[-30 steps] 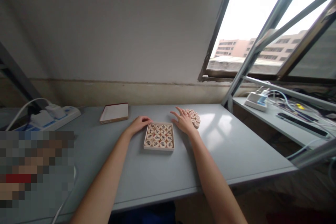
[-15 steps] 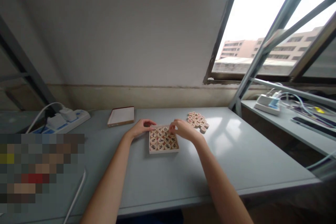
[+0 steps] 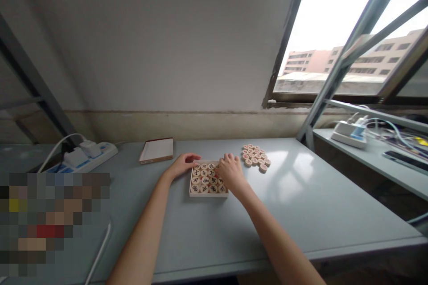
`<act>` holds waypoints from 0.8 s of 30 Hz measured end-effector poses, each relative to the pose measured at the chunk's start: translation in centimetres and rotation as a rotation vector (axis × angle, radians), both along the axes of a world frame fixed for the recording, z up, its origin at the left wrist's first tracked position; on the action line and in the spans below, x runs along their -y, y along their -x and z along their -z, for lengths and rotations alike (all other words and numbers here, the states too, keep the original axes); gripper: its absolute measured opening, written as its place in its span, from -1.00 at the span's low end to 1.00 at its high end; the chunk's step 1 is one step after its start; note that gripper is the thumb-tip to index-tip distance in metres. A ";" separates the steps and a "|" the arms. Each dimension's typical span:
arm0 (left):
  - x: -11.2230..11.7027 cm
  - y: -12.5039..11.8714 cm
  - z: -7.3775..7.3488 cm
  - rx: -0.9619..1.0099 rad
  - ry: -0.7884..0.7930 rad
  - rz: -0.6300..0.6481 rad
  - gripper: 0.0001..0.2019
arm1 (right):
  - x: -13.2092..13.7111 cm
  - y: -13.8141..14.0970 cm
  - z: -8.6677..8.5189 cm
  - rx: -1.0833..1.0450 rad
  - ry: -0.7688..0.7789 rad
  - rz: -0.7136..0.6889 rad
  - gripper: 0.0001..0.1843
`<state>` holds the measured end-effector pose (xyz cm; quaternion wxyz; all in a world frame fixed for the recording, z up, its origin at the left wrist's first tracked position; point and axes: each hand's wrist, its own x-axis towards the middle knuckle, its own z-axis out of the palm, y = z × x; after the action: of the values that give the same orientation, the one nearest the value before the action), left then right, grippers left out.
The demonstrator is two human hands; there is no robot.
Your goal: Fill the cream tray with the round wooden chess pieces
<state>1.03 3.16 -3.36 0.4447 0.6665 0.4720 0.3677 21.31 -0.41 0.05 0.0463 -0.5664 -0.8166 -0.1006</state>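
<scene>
A shallow white box [image 3: 207, 195] stands on the desk, filled with rows of round wooden xiangqi pieces [image 3: 205, 181] marked with black characters. My left hand [image 3: 181, 166] is closed about the box's far left corner, thumb by the left edge and fingers curling toward the back. Over the far right part of the box, my right hand [image 3: 232, 173] has bent fingers reaching down at the pieces; its fingertips are partly hidden, so what they hold does not show. Right of the box lies a loose cluster of pieces with red characters [image 3: 254, 155].
The open box lid [image 3: 157, 149] lies at the back left. Power strips sit on the left [image 3: 95, 153] and on the right-hand shelf [image 3: 349, 136], with cables and a phone [image 3: 406, 161]. A white stylus-like stick [image 3: 98, 251] lies at front left, near a pixelated patch.
My right hand has turned and shifted slightly nearer, now covering more of the box's right side. The left hand stays at its corner. The whole view has moved a little.
</scene>
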 end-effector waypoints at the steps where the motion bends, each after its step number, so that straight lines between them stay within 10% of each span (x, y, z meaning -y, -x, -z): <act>1: 0.0 0.0 0.0 -0.003 0.001 0.000 -0.63 | -0.2 -0.2 0.0 -0.024 -0.007 0.001 -0.73; 24: 0.2 -0.6 0.1 -0.152 -0.129 -0.008 -0.69 | -0.8 -0.5 -0.3 -0.129 0.002 -0.114 -0.86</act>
<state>1.64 2.95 -3.50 0.3622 0.7178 0.4825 0.3475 21.79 0.39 0.34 0.1037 -0.5244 -0.8430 -0.0603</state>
